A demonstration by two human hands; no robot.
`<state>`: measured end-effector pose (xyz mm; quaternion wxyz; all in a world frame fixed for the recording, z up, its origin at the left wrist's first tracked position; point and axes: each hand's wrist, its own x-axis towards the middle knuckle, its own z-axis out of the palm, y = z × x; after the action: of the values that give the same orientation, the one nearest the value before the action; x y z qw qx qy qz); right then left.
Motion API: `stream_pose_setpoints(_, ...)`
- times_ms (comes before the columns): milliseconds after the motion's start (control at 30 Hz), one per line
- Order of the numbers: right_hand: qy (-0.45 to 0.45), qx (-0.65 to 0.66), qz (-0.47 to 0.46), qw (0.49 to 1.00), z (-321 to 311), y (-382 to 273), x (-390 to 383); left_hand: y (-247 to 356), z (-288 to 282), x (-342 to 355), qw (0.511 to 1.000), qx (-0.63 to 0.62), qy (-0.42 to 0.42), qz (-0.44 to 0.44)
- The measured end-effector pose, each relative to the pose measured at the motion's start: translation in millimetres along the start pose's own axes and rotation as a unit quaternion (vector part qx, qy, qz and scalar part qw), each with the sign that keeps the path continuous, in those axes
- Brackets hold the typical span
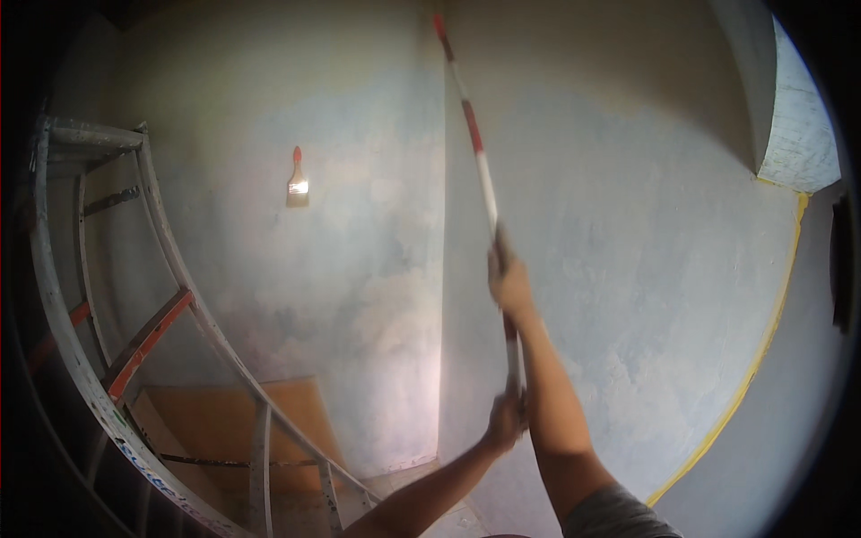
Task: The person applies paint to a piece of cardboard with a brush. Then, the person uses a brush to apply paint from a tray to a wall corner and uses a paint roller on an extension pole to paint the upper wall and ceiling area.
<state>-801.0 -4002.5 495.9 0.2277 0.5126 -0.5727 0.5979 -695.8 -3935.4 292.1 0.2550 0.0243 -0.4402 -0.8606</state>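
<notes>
A long pole (485,175), banded in red and white, slants up and a little left toward the corner where two walls meet. Around its middle, my right hand (509,282) is closed, its fingers partly turned from view. Lower down, my left hand (508,417) grips the same pole near its bottom part. The pole's thinner upper section ends in a red tip (439,26) near the top edge of the picture; whatever it carries beyond that cannot be made out.
A paint-spattered metal ladder (160,215) stands on the left. A red-handled paintbrush (298,179) shows against the mottled blue-grey left wall (377,242). Low behind the ladder leans a brown board (260,421). Yellow tape (749,390) edges the right wall (610,269).
</notes>
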Motion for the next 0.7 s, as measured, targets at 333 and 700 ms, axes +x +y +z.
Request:
stream_pose_setpoints(333, -0.001, 0.001, 0.012, 1.000, -19.5, -17.8, 36.2, 40.7, 37.1, 11.3, 0.998, 0.049, -0.025, 0.006)
stream_pose_setpoints(700, 0.032, -0.009, -0.066, 0.997, 5.0, 29.5, -2.8, -0.7, 12.0, -10.3, 0.998, 0.018, 0.052, -0.007)
